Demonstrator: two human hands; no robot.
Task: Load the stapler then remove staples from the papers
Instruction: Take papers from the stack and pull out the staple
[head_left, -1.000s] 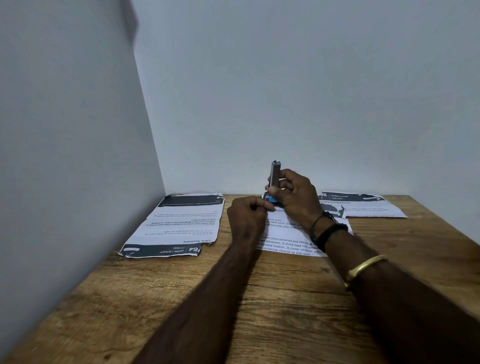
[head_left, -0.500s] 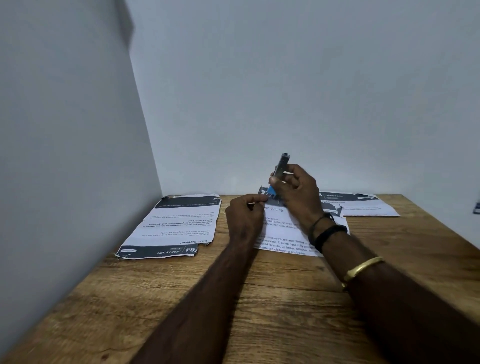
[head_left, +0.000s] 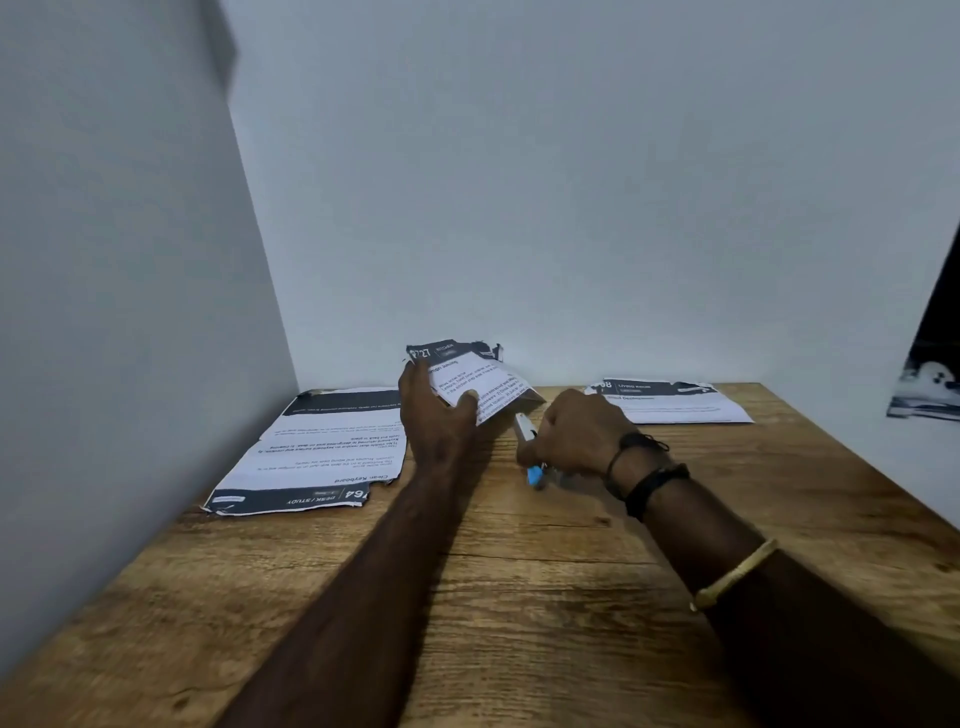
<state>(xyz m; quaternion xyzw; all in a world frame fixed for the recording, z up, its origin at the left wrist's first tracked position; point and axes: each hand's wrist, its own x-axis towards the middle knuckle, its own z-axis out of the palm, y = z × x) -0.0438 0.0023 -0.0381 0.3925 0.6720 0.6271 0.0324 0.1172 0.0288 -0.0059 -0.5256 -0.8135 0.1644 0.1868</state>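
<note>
My left hand (head_left: 439, 415) grips the middle printed sheet (head_left: 475, 379) and holds it lifted and curled above the wooden table (head_left: 519, 597). My right hand (head_left: 576, 436) is closed around a small metal stapler with a blue end (head_left: 531, 457), held low over the table just right of the lifted sheet. The stapler's metal tip points toward the paper's lower edge; most of its body is hidden in my fist. Any staples in the papers are too small to see.
A second printed paper (head_left: 322, 452) lies flat at the left by the side wall. A third paper (head_left: 670, 402) lies at the back right. Grey walls close the table on the left and back. A dark object (head_left: 930, 374) shows at the right edge.
My left hand has picked the middle sheet up off the table and raised it. My right hand has brought the stapler down from upright to low over the table.
</note>
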